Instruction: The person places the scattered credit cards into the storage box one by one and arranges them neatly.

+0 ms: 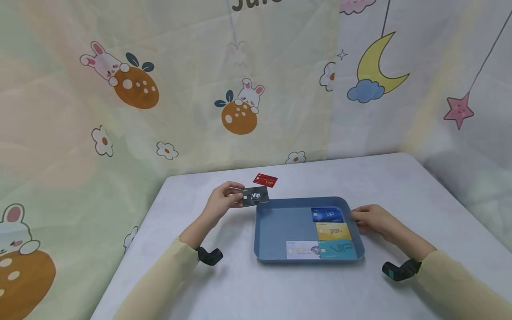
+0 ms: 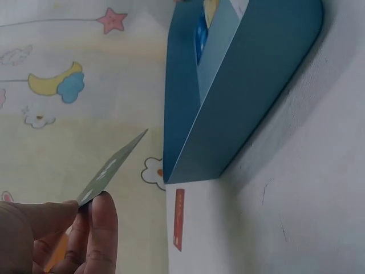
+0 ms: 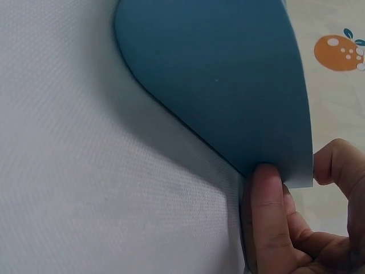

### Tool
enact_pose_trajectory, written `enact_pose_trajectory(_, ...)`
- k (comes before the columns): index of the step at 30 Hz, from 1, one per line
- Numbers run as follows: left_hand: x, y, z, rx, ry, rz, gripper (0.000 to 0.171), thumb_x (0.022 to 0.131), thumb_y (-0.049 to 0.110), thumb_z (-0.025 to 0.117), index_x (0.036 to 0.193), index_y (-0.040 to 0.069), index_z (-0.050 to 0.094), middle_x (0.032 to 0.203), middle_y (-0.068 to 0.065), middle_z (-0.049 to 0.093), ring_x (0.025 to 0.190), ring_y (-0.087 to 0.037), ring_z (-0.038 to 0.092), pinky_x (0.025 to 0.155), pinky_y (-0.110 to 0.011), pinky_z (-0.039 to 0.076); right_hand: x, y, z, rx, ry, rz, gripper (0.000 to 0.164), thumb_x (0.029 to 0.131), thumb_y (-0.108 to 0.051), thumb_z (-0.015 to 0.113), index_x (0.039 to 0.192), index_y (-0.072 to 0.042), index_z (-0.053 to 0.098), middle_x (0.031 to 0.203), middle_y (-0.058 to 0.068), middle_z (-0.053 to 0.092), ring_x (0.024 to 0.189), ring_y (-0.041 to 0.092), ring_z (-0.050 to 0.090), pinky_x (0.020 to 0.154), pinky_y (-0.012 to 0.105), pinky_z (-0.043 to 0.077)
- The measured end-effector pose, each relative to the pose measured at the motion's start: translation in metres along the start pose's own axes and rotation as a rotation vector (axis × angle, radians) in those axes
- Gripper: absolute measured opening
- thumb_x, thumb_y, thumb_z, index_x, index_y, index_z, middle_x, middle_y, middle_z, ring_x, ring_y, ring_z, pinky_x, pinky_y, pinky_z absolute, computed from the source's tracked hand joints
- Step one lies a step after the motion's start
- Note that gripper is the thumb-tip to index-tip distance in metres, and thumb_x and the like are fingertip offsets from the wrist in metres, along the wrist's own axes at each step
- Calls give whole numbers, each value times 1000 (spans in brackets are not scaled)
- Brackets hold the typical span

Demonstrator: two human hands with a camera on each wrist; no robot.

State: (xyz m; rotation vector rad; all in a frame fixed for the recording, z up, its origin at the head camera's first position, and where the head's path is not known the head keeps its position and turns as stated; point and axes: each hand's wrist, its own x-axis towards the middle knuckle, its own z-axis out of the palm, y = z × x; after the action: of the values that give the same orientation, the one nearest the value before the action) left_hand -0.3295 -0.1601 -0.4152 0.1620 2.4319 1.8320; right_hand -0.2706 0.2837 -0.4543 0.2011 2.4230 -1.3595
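My left hand (image 1: 225,201) pinches a black VIP card (image 1: 256,196) between thumb and fingers, above the back left corner of the blue tray (image 1: 276,258). In the left wrist view the card (image 2: 111,171) is seen nearly edge-on, tilted. With its fingers against the outer wall, my right hand (image 1: 374,219) holds the tray's right rim. Inside the tray's right part lie a dark blue card (image 1: 327,215), a gold card (image 1: 333,231), a teal card (image 1: 338,250) and a white card (image 1: 302,250).
Behind the tray, a red VIP card (image 1: 266,180) lies on the white-covered table (image 1: 224,289). A printed cloth (image 1: 192,89) with rabbits, flowers and a moon hangs behind the table's back edge.
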Motion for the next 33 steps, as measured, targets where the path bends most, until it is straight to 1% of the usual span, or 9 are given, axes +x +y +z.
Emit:
enact_pose_trajectory(6,-5,1,14,-15,-39,-6,27,97,2,68,124,5,68,114,-19,70,86,-21,72,78,-32,65,0,0,0,-13,0,-9,64,99,-26,59,140,21,44,130,33,60,105,24,65,83,31,63)
enact_pose_trajectory(10,-6,-1,26,-1,-74,-6,25,98,3,68,122,5,68,112,-18,72,83,-21,73,77,-33,65,-1,-2,0,-14,2,-7,64,99,-26,59,140,21,43,131,34,59,107,27,64,84,31,63)
enact_pose_trajectory(17,-11,1,44,18,-174,14,24,98,4,67,122,5,67,110,-16,72,83,-19,71,77,-34,65,-2,-1,1,2,1,-6,64,99,-24,59,140,21,43,130,34,59,105,25,65,84,31,63)
enact_pose_trajectory(24,-15,3,58,15,-264,7,23,98,3,67,122,3,67,106,-17,70,82,-17,70,78,-36,65,0,0,0,1,-1,-11,63,100,-24,58,140,21,43,128,32,60,103,22,65,83,31,63)
enact_pose_trajectory(29,-18,5,68,52,-295,-9,21,98,4,67,119,3,67,101,-14,69,78,-18,71,75,-34,65,0,1,0,4,-1,-14,62,100,-24,59,140,21,44,128,32,61,101,21,65,83,30,63)
enact_pose_trajectory(33,-18,3,76,86,-304,-25,20,97,2,67,117,2,68,98,-12,69,74,-17,71,72,-34,65,0,1,1,6,1,-14,62,100,-24,59,140,21,44,127,32,61,100,20,64,82,30,63)
